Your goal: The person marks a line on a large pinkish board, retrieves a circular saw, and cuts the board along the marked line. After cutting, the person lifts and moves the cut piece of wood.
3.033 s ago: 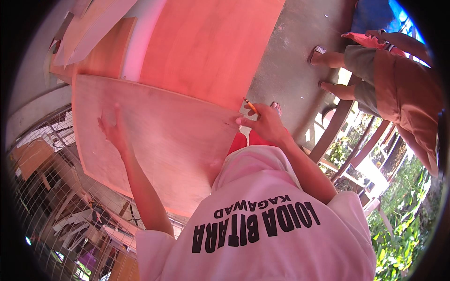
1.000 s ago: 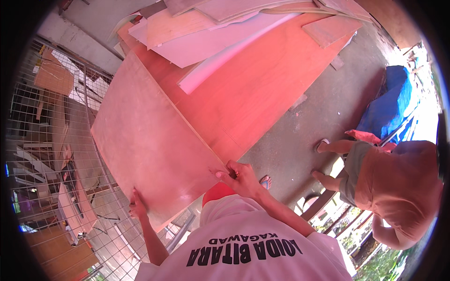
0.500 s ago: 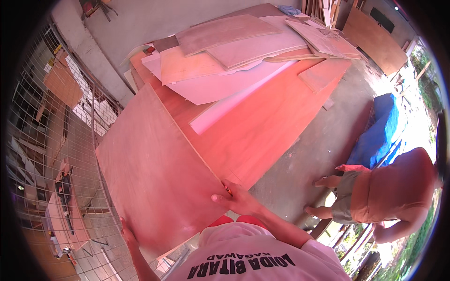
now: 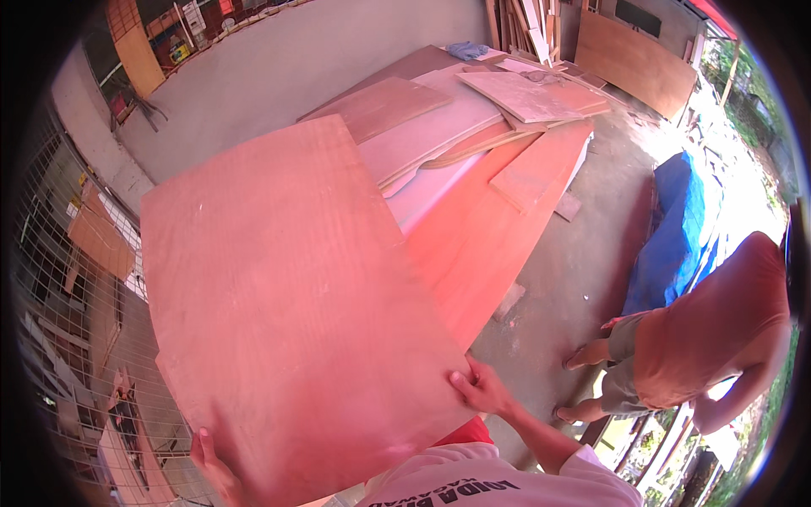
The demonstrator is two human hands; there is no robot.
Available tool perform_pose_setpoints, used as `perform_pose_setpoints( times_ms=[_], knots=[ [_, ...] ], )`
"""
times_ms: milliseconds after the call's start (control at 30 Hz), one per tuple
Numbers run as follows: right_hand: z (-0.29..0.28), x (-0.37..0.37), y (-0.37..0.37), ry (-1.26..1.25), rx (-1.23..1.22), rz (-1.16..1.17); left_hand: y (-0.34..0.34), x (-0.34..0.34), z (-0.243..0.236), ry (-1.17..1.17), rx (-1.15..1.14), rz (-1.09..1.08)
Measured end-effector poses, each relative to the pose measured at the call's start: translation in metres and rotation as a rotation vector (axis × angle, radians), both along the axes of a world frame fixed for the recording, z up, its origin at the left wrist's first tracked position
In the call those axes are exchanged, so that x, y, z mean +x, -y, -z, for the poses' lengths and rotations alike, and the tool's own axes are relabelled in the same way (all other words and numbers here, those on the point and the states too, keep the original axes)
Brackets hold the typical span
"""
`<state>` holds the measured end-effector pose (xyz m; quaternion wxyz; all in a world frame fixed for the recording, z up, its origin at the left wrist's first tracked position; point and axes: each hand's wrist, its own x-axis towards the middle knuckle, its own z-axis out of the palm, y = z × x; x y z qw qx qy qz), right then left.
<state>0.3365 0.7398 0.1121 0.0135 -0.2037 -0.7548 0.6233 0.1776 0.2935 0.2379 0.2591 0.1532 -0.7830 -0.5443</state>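
Note:
A large plywood sheet (image 4: 287, 287) is held up in front of me, its far end raised over the left part of the board stack. My left hand (image 4: 213, 465) grips its near left edge, fingers partly hidden. My right hand (image 4: 483, 389) is closed on the right edge near the front corner, thumb lying on top and the other fingers out of sight beneath. Beyond the sheet lies a wide reddish board (image 4: 473, 262), partly covered by the sheet. Several pale and brown offcuts, among them a pale panel (image 4: 427, 135), lie loosely across it.
A wire mesh fence (image 4: 93, 296) stands close on my left, wood pieces behind it. A co-worker (image 4: 710, 329) bends over at the right, near a blue tarp (image 4: 676, 228). One plywood panel (image 4: 634, 63) leans at the back right. A small offcut (image 4: 568, 207) lies on the floor.
The plywood sheet's far end has risen and covers more of the stack. My right hand has moved right along with its edge. A small stick-like thing by my right hand no longer shows.

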Motion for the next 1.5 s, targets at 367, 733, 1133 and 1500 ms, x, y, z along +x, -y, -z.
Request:
perform_pose_setpoints(
  times_ms=[367, 733, 1133, 1500],
  knots=[
    [0.004, 0.005, -0.216, -0.147, -0.449, 0.316, -0.291, -0.127, -0.064, 0.309, -0.169, 0.573],
    [0.025, -0.243, -0.257, -0.335, -0.552, 0.504, -0.462, -0.391, -0.203, 0.244, -1.018, 0.654],
    [-0.064, -0.366, -0.134, -0.380, -0.027, -0.327, -0.198, -0.115, -0.257, -0.079, -0.918, 0.031],
    [-0.073, -0.113, 0.015, -0.073, -0.642, -1.239, -0.327, 0.165, 0.014, 0.124, 0.591, -0.134]
  ],
)
